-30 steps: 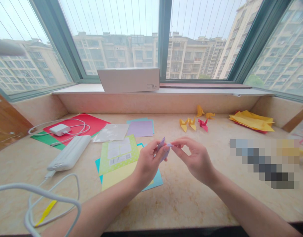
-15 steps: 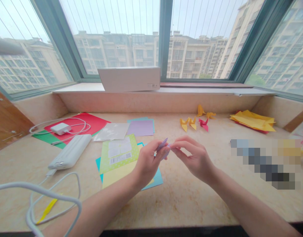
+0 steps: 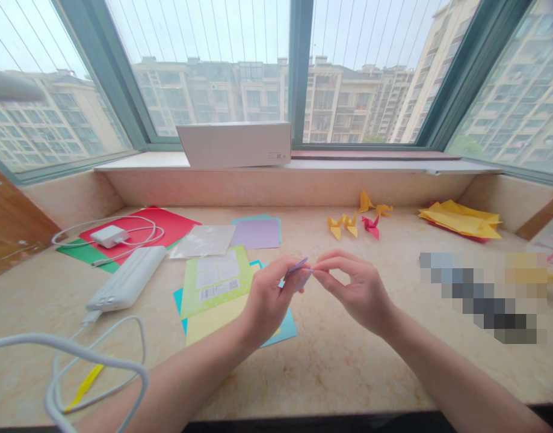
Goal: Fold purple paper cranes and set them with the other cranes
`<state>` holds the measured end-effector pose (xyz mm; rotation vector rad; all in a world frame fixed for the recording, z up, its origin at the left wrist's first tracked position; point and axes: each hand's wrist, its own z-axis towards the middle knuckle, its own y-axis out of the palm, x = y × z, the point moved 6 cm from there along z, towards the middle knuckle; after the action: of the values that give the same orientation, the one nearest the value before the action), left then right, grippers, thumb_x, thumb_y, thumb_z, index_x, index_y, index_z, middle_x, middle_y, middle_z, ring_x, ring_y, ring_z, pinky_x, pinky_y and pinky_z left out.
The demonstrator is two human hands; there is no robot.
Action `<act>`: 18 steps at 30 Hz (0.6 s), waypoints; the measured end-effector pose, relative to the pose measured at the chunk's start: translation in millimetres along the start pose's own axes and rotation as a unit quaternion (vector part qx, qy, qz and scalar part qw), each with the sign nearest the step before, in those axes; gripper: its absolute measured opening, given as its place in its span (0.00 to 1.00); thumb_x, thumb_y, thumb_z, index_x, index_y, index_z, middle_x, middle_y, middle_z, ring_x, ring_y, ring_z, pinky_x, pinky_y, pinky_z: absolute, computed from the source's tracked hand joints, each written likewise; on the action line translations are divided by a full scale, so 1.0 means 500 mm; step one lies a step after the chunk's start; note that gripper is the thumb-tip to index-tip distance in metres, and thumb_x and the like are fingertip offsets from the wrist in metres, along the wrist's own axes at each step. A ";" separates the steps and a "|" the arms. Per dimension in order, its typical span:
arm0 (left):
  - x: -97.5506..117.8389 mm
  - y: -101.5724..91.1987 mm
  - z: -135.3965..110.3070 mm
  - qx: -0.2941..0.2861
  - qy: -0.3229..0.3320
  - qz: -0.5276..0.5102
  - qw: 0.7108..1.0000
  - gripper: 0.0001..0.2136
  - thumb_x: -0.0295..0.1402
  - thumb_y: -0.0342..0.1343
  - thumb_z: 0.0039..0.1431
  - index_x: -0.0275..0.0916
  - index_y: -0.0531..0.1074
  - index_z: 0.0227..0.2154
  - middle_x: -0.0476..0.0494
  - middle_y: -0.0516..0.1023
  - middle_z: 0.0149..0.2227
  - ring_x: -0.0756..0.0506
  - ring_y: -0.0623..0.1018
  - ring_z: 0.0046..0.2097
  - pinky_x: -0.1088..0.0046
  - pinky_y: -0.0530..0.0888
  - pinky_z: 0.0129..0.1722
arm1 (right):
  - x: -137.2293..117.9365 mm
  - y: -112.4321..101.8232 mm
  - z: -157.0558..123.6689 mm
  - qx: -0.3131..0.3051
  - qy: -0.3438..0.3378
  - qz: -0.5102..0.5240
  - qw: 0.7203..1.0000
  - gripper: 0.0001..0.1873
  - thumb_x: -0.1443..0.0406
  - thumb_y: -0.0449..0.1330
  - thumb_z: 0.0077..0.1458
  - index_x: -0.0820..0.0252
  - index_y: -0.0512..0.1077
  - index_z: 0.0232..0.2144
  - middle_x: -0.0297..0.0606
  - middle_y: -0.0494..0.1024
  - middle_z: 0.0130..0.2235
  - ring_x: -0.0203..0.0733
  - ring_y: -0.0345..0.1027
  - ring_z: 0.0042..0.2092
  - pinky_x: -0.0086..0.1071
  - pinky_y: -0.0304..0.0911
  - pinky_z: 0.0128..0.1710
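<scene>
A small piece of folded purple paper [image 3: 296, 266] is held up between my two hands, above the counter. My left hand [image 3: 272, 291] is closed around its left part, with the thumb on top. The thumb and forefinger of my right hand [image 3: 351, 282] pinch its right tip. My left fingers hide much of the paper, so its full shape does not show. Beneath and behind my left hand lie a green dotted paper packet [image 3: 218, 279], pale yellow paper [image 3: 213, 322] and blue sheets [image 3: 283, 331].
Several yellow paper cranes [image 3: 349, 224] and one pink crane [image 3: 370, 227] stand at the back. Yellow sheets [image 3: 461, 219] lie right; purple sheets [image 3: 257, 233], a clear sleeve [image 3: 204, 240] and red paper [image 3: 168, 225] lie left. A power bank [image 3: 127, 279] and white cable [image 3: 95, 355] lie at left.
The purple paper has tilted flatter between my fingers and shows a thinner edge. Both hands keep their grip in nearly the same place.
</scene>
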<state>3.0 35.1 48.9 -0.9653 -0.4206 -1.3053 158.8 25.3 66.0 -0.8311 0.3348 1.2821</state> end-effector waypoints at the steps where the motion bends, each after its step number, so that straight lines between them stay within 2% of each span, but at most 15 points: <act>1: 0.002 0.000 0.000 0.002 0.002 -0.001 1.000 0.09 0.35 0.53 0.67 0.37 0.76 0.36 0.48 0.77 0.27 0.50 0.75 0.29 0.75 0.70 0.31 | 0.001 0.001 0.000 0.004 0.005 0.005 1.000 0.03 0.67 0.63 0.59 0.57 0.77 0.33 0.37 0.78 0.34 0.41 0.73 0.37 0.35 0.70 0.38; 9: -0.001 0.003 0.000 0.002 -0.013 -0.027 1.000 0.08 0.35 0.54 0.66 0.38 0.76 0.36 0.48 0.78 0.27 0.50 0.76 0.30 0.75 0.71 0.32 | 0.022 0.002 -0.012 0.055 0.045 0.013 0.997 0.01 0.67 0.65 0.57 0.56 0.75 0.33 0.33 0.78 0.31 0.39 0.70 0.35 0.35 0.66 0.38; 14: -0.014 0.009 -0.001 0.002 -0.063 -0.068 0.996 0.09 0.37 0.57 0.64 0.37 0.75 0.34 0.48 0.78 0.26 0.50 0.75 0.28 0.76 0.70 0.29 | 0.021 0.000 -0.017 0.069 0.023 0.010 0.997 0.03 0.68 0.65 0.57 0.55 0.75 0.35 0.33 0.77 0.33 0.39 0.69 0.36 0.35 0.66 0.39; 18: -0.008 0.004 -0.001 0.017 -0.055 -0.047 0.997 0.10 0.36 0.57 0.64 0.36 0.75 0.30 0.48 0.77 0.25 0.50 0.74 0.29 0.76 0.70 0.30 | 0.018 0.001 -0.015 0.063 0.025 0.010 0.998 0.04 0.67 0.65 0.58 0.54 0.77 0.37 0.33 0.78 0.33 0.39 0.69 0.36 0.34 0.66 0.39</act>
<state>3.7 36.9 44.7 -1.0009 -0.5772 -1.3293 162.6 26.1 55.1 -0.7550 0.4606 1.2460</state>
